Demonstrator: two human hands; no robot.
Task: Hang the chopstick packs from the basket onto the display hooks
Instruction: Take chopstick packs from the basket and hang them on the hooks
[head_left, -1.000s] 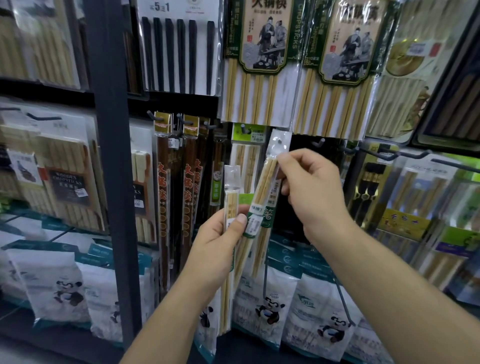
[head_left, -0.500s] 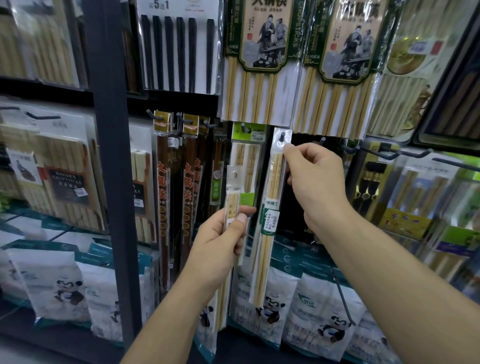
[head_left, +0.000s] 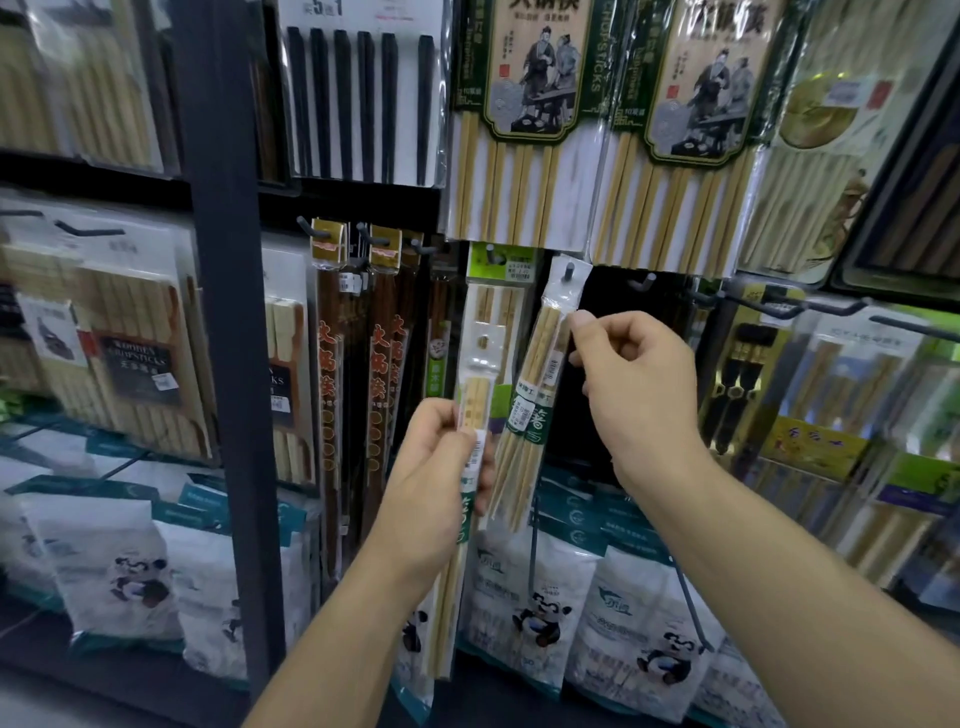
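— What is the left hand (head_left: 441, 462) doing?
— It pinches one chopstick pack (head_left: 465, 499) and holds it up straight.
— And the other pack (head_left: 535, 395)?
— It hangs tilted on a hook (head_left: 569, 271), just right of the first.
— And the right hand (head_left: 631, 384)?
— Its fingers curl, with the thumb touching that pack's edge.

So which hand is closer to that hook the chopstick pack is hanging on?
Right. The right hand is just below and right of the hook, fingertips at the hanging pack. The left hand is much lower, gripping another pack.
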